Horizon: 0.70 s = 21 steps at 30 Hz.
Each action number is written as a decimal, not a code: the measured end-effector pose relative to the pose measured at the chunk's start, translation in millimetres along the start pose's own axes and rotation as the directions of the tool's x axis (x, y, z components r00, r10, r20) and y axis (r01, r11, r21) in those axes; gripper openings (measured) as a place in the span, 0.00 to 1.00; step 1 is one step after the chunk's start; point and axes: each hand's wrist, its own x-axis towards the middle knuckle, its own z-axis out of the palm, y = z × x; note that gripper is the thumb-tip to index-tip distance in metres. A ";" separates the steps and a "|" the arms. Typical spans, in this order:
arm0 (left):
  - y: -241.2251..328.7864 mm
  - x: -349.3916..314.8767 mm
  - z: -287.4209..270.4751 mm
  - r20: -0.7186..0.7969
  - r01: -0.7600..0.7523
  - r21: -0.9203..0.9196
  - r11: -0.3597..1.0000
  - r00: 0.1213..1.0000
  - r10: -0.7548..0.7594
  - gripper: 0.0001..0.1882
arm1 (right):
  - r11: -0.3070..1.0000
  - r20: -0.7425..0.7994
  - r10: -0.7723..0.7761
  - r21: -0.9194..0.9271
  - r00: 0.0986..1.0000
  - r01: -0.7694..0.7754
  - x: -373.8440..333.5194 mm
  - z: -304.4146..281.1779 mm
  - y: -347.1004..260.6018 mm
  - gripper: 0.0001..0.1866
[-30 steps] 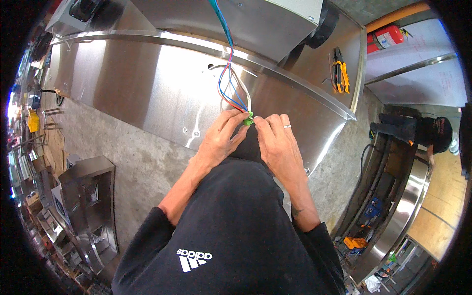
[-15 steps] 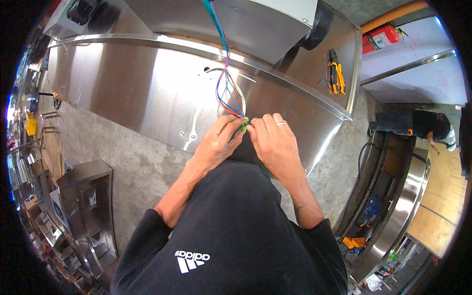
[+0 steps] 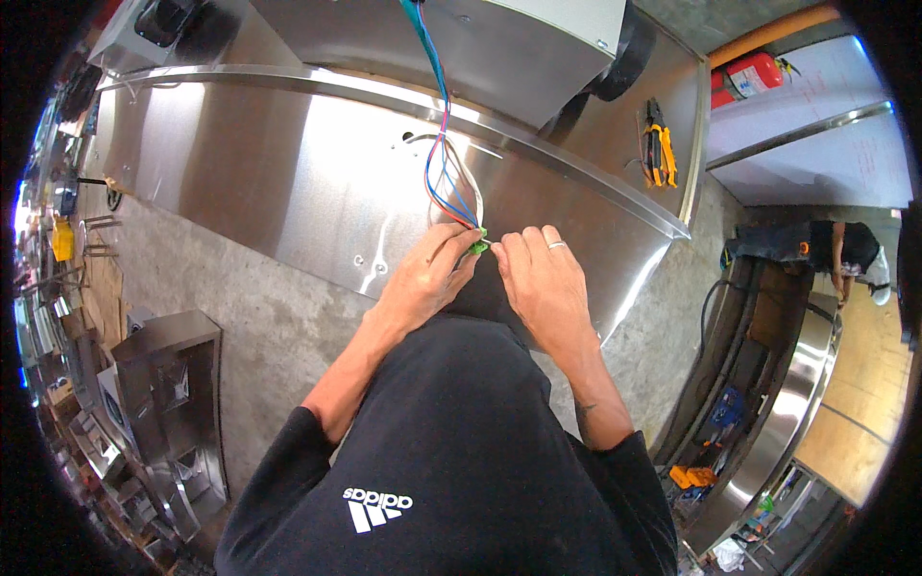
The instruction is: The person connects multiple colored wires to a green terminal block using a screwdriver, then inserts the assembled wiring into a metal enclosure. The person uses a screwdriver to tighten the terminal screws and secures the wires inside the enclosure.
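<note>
My left hand (image 3: pixel 430 273) pinches a small green connector (image 3: pixel 479 247) between thumb and fingers, in front of the steel panel. Red and blue wires (image 3: pixel 429 187) run down into the connector from a teal-sleeved bundle (image 3: pixel 426 43) above. Just right of it, my right hand (image 3: pixel 544 288), with a ring on one finger, is closed in a pinch. A thin pale piece, too small to name, shows between its fingertips and the connector. A whitish cable (image 3: pixel 473 177) comes out of a hole in the steel panel (image 3: pixel 250 163) and curves down to the same spot.
Yellow-handled pliers (image 3: pixel 660 144) lie on the steel surface at the upper right. A grey metal box (image 3: pixel 538 58) stands behind the panel's ledge. A red fire extinguisher (image 3: pixel 754 75) is at the far right, above a person in dark clothes (image 3: pixel 807 245) bending over. Steel cabinets (image 3: pixel 173 394) stand left.
My right hand has drawn slightly right, and a thin pale piece now shows beside the connector. My left hand stays put. The person at the right has shifted their arms.
</note>
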 end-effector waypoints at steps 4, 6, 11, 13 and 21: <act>4.6 2.0 0.2 -0.004 0.081 -0.031 0.996 0.997 -0.081 0.23 | 0.994 -0.019 -0.009 0.108 1.000 0.011 2.5 -0.3 -0.7 0.07; 3.5 0.7 0.6 -0.003 0.056 -0.019 0.998 0.998 -0.056 0.23 | 0.995 0.027 -0.024 0.096 0.999 0.022 -1.5 3.8 3.1 0.07; 2.3 -0.4 0.9 -0.011 0.025 0.005 1.000 1.000 -0.025 0.23 | 0.996 0.067 0.021 0.088 0.998 -0.027 -3.9 8.3 6.8 0.07; 2.4 -0.3 -0.3 -0.013 0.017 0.018 1.000 1.000 -0.017 0.23 | 0.994 0.029 0.027 0.108 0.999 -0.030 -1.4 7.3 6.1 0.07; 2.4 0.8 1.6 0.003 0.029 -0.005 1.000 1.000 -0.029 0.23 | 0.988 0.111 0.026 0.149 0.993 -0.042 0.4 3.2 5.7 0.08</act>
